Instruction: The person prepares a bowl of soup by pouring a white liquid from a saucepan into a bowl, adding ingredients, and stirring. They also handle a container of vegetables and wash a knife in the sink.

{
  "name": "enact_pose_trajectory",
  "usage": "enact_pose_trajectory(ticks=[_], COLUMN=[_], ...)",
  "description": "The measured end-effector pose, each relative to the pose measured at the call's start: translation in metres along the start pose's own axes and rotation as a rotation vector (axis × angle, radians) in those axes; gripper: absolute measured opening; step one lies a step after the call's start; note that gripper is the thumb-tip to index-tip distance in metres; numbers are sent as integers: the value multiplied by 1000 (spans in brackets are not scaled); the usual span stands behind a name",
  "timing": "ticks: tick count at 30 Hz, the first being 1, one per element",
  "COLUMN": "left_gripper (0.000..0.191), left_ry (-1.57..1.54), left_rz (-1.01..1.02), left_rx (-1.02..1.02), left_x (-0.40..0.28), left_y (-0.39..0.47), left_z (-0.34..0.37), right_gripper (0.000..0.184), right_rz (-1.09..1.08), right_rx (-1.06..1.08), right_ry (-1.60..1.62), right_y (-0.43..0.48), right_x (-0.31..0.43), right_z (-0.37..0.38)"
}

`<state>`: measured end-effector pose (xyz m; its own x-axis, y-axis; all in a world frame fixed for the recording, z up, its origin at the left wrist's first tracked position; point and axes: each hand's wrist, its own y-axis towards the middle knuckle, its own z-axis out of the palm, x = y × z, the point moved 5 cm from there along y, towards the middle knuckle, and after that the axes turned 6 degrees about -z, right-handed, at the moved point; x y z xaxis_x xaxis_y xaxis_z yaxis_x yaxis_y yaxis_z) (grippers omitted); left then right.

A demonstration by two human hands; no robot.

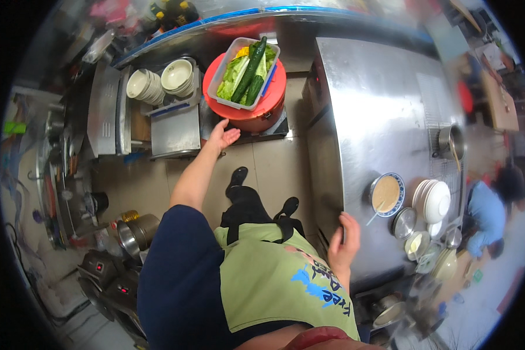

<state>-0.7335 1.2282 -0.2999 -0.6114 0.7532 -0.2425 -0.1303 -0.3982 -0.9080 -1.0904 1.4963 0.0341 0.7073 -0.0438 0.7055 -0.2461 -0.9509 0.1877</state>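
Observation:
My left hand (223, 135) reaches forward with fingers spread, holding nothing, just in front of a round red lidded bucket (262, 120). I cannot tell whether it touches the bucket. On the red lid rests a clear plastic container (214, 94) of leafy lettuce (228, 81) and two cucumbers (250, 65), the longer one poking over the far rim. My right hand (344, 240) hangs beside the edge of the stainless-steel counter (376, 109), thumb apart from loosely bent fingers, with nothing in it. The nearest dish is a blue-and-white bowl of light-brown sauce (387, 192) with a utensil in it.
Stacked bowls (175, 76) stand in a plastic bin left of the bucket. White plates (435, 203), a metal lid (404, 223) and a small pot (453, 142) sit on the counter. Metal pots (133, 234) are at lower left. A person in blue (485, 214) is beyond the counter.

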Motion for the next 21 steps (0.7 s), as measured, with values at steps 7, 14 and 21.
enact_pose_trajectory(ticks=[7,14,21], left_gripper=[53,35,33], left_ry=[215,416,437], left_rz=[-94,-151,78], left_rx=[109,121,244], left_x=[-107,-149,-132], left_y=[67,106,79], left_z=[19,17,20], right_gripper=[38,78,44], right_rz=[461,1200,1149], right_rx=[202,162,-168], right_ry=[452,1147,1546], right_y=[26,149,175], right_x=[-22,-66,-50], right_z=[233,457,499])
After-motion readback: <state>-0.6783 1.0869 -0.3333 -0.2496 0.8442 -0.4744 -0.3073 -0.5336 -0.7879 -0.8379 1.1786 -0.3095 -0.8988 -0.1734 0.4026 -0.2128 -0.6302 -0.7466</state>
